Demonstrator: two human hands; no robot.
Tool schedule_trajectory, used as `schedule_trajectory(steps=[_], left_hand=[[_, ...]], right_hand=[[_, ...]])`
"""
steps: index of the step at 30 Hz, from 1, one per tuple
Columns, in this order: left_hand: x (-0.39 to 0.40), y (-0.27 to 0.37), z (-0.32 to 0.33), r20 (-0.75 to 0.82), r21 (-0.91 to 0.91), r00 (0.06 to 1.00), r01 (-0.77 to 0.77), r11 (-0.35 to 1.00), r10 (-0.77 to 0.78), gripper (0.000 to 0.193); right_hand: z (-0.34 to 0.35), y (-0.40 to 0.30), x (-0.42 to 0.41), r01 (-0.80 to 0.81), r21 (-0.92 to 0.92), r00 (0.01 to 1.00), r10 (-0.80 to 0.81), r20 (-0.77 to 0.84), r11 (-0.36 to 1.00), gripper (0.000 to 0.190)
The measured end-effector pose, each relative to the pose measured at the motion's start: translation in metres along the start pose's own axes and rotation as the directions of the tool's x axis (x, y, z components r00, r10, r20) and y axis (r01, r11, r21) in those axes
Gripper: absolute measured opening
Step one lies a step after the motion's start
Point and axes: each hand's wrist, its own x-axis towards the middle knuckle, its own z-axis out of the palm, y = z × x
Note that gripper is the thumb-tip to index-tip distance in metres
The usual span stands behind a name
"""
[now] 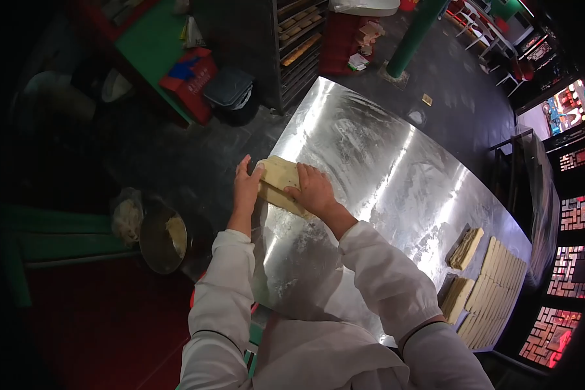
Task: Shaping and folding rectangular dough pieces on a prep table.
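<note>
A pale yellow slab of layered dough (279, 171) with dark specks lies near the left edge of the floured metal table (341, 141). Its upper part overlaps a lower part that shows nearer to me. My left hand (247, 187) presses on the slab's left end, thumb against the dough and fingers spread. My right hand (314, 189) rests on the right end, its thumb over the seam between the two parts. The dough sits between both hands. At the table's far right lie rows of cut dough strips (495, 285) and, beside them, two thicker dough blocks (466, 248).
Left of the table stand a metal bowl with dough (148, 246) and a plastic bag (126, 214). Beyond are a lidded bin (229, 87), a red box (190, 83), a tray rack (297, 48) and a green pillar (414, 39).
</note>
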Motion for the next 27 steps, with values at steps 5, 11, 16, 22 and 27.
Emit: schedule_trajectory(steps=[5,11,16,22,27], left_hand=[[0.018,0.012,0.004,0.275,0.174,0.96,0.009,0.985,-0.057,0.059],[-0.002,0.004,-0.011,0.382,0.099,0.924,-0.056,0.994,0.014,0.058],[-0.034,0.001,-0.023,0.299,0.062,0.912,-0.311,0.948,0.28,0.07],[-0.067,0.032,-0.025,0.279,0.186,0.881,-0.439,0.879,0.381,0.072],[-0.075,0.05,-0.038,0.394,-0.226,0.871,-0.217,0.95,0.293,0.057]], right_hand=[[0.027,0.009,-0.012,-0.025,-0.113,0.997,0.016,-0.081,0.993,0.075],[0.038,-0.004,-0.03,0.031,-0.214,0.988,-0.062,-0.139,0.976,0.074],[0.024,-0.014,-0.037,0.071,-0.134,0.986,-0.09,-0.144,0.989,0.079],[0.018,-0.008,-0.021,0.045,0.036,0.997,-0.042,-0.06,0.998,0.048],[-0.024,0.011,-0.067,-0.113,0.575,0.99,0.045,0.132,0.81,0.055]])
